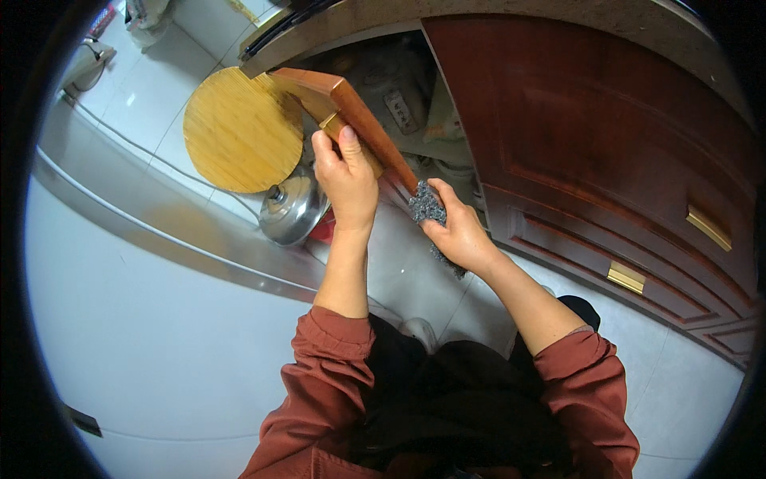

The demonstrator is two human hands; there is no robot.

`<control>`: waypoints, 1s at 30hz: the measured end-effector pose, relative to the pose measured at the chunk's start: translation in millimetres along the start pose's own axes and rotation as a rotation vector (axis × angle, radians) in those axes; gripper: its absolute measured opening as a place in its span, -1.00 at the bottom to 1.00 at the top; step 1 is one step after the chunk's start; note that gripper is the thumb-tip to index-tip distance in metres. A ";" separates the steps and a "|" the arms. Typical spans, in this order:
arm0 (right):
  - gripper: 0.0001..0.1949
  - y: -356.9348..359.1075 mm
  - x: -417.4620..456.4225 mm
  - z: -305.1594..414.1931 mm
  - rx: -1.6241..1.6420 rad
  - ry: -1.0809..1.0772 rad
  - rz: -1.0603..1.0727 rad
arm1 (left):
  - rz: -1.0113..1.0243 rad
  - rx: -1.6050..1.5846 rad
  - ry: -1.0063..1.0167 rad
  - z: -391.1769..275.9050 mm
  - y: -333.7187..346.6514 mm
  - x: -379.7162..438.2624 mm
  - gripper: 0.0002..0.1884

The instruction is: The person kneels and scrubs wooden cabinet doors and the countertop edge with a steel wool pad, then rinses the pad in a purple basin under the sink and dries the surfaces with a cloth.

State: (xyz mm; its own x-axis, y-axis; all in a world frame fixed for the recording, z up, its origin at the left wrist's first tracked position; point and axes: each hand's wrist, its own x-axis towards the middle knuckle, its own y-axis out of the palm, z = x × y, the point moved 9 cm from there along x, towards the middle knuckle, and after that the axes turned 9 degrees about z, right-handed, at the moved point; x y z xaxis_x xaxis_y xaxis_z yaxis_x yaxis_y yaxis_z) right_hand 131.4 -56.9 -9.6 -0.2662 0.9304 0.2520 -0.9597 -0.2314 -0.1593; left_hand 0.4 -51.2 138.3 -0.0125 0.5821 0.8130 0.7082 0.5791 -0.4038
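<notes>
A reddish-brown wooden cabinet door [374,135] stands swung out from the cabinet, its edge turned up towards me. My left hand [348,179] grips the brass handle [330,118] on the door's face, thumb uppermost; its curled fingers are partly hidden. In my right hand [458,230] is a bunched grey fluffy cloth [427,203], pressed against the lower end of the door's edge. Part of the cloth hangs below that hand. Behind the door, the dark cabinet interior [383,66] holds bags and a labelled container, hard to make out.
A round wooden board [239,129] and a lidded metal pot [293,206] stand beyond the door. To the right are shut cabinet fronts [574,120] with brass handles, under a countertop edge [538,15]. A large white appliance surface [161,323] lies left; a cord [149,157] runs behind it.
</notes>
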 end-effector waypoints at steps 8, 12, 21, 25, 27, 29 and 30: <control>-0.63 -39.1 -4.6 122.2 -0.297 -0.576 -0.393 | 0.099 -0.061 0.058 2.8 5.0 -0.4 -0.78; -0.66 -28.8 26.9 162.1 -0.377 -0.681 -0.446 | 0.139 -0.239 0.002 10.1 6.3 0.5 -0.84; -0.78 -15.6 29.9 63.1 0.137 -0.303 -0.307 | 0.117 -0.458 -0.177 25.3 13.4 -11.7 -0.82; -0.80 -15.2 32.9 58.8 0.244 -0.227 -0.265 | 0.081 -0.388 -0.162 30.4 12.6 -19.1 -0.81; -0.80 -16.2 33.0 59.2 0.247 -0.218 -0.264 | 0.052 -0.326 -0.098 27.2 8.4 -13.4 -0.83; -0.80 -16.7 31.5 59.3 0.228 -0.176 -0.249 | 0.010 -0.272 0.001 22.1 2.2 1.4 -0.84; -0.80 -16.8 31.9 58.8 0.250 -0.189 -0.255 | -0.013 -0.311 -0.014 13.7 -3.1 9.4 -0.86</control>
State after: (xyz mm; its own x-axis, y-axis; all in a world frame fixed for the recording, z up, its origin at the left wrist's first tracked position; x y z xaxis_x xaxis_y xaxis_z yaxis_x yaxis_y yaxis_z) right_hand 133.8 -40.0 57.3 -0.0060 0.9036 0.4284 -0.9832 -0.0834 0.1622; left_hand -11.6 -39.7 141.5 -0.0314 0.5850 0.8104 0.8898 0.3856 -0.2439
